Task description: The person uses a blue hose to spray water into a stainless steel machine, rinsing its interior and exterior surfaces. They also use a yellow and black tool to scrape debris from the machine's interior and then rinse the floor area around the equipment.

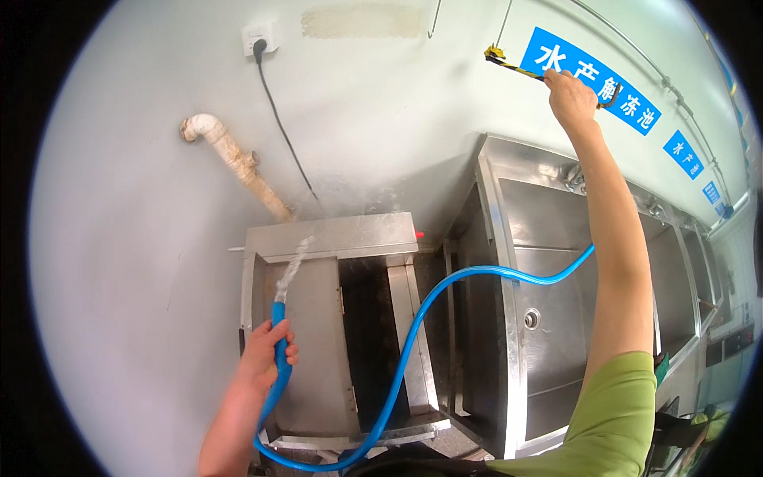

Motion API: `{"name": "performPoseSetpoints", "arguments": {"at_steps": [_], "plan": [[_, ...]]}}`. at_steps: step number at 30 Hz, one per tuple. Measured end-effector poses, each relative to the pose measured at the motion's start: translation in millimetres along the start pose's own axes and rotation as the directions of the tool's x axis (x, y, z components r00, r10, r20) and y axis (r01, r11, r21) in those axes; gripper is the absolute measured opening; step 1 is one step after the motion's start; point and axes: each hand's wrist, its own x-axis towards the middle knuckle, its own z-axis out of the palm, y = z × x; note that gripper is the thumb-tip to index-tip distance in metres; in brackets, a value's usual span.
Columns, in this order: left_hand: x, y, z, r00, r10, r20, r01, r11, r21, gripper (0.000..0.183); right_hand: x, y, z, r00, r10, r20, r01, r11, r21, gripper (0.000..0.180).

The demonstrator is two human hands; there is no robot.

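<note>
My left hand [268, 352] is wrapped around the end of a blue hose [408, 346]. Water [292, 271] spurts from its mouth toward the backsplash [334, 235] of a low stainless steel unit. That unit has a metal panel [313, 358] beside a long dark opening [372, 334]. Raised high at the wall, my right hand [572, 101] grips a black-and-yellow striped rod or cord [517, 68]. One end meets a yellow knot [495, 53] under a thin hanging line; a curved end shows past my fingers. From the left hand the hose loops rightward over the sink and passes behind my right arm.
Stainless steel sinks [554, 322] with taps [575, 177] run along the wall at right. A plugged-in socket [260, 39] with a black cable and a stained elbow pipe [223, 152] are on the left wall. Blue signs [682, 155] bear writing.
</note>
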Motion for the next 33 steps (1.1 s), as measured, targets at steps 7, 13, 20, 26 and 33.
{"name": "performPoseSetpoints", "arguments": {"at_steps": [7, 13, 20, 26, 33], "plan": [[44.3, -30.7, -24.7, 0.998, -0.061, 0.004, 0.061, 0.998, -0.025, 0.015, 27.2, 6.2, -5.9, 0.995, 0.074, 0.07, -0.078, 0.996, 0.053, 0.017], [44.9, -41.0, -28.8, 0.995, -0.098, -0.016, 0.098, 0.995, 0.014, 0.015, 35.0, -2.6, -13.4, 0.987, 0.081, 0.137, -0.093, 0.992, 0.088, 0.014], [50.0, -46.1, -38.1, 0.997, -0.072, -0.009, 0.073, 0.996, 0.06, 0.016, 13.9, -13.9, 15.8, 0.962, 0.19, 0.197, -0.251, 0.901, 0.354, 0.02], [50.0, -46.1, -41.5, 0.996, -0.092, -0.019, 0.093, 0.993, 0.068, 0.015, 6.7, -11.1, 52.3, 0.933, 0.255, 0.254, -0.36, 0.689, 0.629, 0.031], [45.2, -47.4, -43.7, 0.994, -0.109, -0.006, 0.109, 0.992, 0.069, 0.016, 17.0, -7.1, 28.8, 0.918, 0.221, 0.328, -0.383, 0.701, 0.601, 0.033]]}}
